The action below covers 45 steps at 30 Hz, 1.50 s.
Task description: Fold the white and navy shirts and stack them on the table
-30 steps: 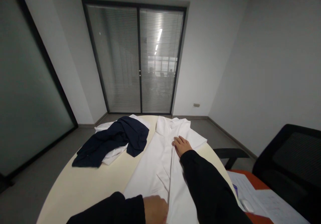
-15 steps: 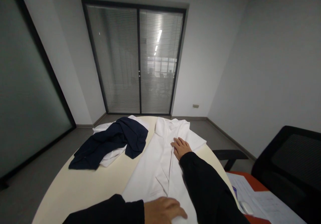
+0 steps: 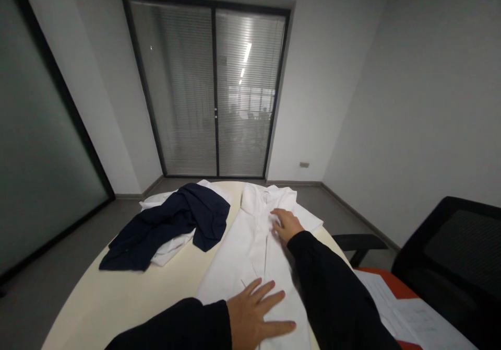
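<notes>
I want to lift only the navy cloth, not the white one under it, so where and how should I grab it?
Take the navy cloth by its near right corner, probably best from the near side with the left hand: that corner juts onto the tabletop, past the visible white cloth, while the middle lies rumpled over it.

White garment (image 3: pixel 238 251) cut off by bottom edge; white cloth (image 3: pixel 172 249) partly hidden under navy cloth (image 3: pixel 176 223).
</notes>
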Available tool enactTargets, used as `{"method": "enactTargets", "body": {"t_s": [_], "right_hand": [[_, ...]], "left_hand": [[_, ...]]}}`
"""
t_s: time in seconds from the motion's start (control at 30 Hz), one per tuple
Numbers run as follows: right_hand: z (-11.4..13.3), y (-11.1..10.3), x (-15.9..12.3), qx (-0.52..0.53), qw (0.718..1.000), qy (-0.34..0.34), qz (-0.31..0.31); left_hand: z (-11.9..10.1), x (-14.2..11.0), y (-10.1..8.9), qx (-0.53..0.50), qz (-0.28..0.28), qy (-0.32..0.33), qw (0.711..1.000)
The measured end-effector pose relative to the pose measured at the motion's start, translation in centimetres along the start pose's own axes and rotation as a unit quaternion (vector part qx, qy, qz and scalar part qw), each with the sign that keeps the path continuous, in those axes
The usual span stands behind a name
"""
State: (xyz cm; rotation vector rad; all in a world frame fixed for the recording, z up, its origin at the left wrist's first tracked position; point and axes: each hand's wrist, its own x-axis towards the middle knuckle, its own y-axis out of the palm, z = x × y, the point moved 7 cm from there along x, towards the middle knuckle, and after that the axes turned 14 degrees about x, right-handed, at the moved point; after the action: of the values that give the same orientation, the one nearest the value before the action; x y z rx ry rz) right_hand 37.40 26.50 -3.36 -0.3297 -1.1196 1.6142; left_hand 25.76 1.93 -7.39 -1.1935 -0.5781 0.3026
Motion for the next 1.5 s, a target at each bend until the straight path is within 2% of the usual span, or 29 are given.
{"method": "enactTargets", "body": {"t_s": [0.17,0.27,0.37,0.53,0.67,0.93,1.03,1.1,1.23,1.3,1.37,1.43,1.5], "right_hand": [[-3.7,-5.0,5.3,0.020,0.992,0.056,-0.109],[-5.7,-6.6,8.0,0.034,0.987,0.080,-0.139],[-7.6,-6.8,9.8,0.046,0.981,0.116,-0.147],[-9.6,-5.8,11.5,0.064,0.971,0.175,-0.153],[-10.0,-5.5,12.3,0.083,0.966,0.188,-0.156],[-9.9,-5.2,12.0,0.180,0.961,0.178,-0.113],[-8.9,-5.4,11.7,0.223,0.958,0.154,-0.092],[-7.9,-5.9,11.4,0.242,0.956,0.130,-0.099],[-5.9,-6.9,11.0,0.275,0.950,0.088,-0.123],[-5.1,-7.0,10.8,0.292,0.945,0.075,-0.127],[-4.7,-7.0,10.6,0.307,0.940,0.073,-0.128],[-4.7,-6.8,10.4,0.317,0.937,0.083,-0.119],[-5.0,-6.5,10.2,0.319,0.937,0.102,-0.101]], "left_hand": [[0.4,-0.1,0.8,0.069,-0.047,0.002,0.997],[0.7,0.0,0.8,0.077,-0.064,0.031,0.995],[1.2,0.2,0.8,0.075,-0.068,0.042,0.994],[1.6,0.6,1.0,0.060,-0.056,0.035,0.996],[1.8,0.7,1.0,0.059,-0.052,0.034,0.996],[1.8,0.4,0.7,0.066,-0.062,0.042,0.995],[1.7,0.4,1.1,0.057,-0.050,0.040,0.996],[1.7,0.4,1.4,0.038,-0.041,0.039,0.998],[1.8,0.3,1.3,-0.061,0.010,0.021,0.998],[2.6,0.3,0.7,-0.154,0.037,-0.004,0.987],[4.5,0.6,-0.5,-0.254,0.044,-0.044,0.965],[7.6,1.2,-1.7,-0.319,0.032,-0.108,0.941],[11.9,1.6,-2.5,-0.307,0.012,-0.205,0.929]]}}
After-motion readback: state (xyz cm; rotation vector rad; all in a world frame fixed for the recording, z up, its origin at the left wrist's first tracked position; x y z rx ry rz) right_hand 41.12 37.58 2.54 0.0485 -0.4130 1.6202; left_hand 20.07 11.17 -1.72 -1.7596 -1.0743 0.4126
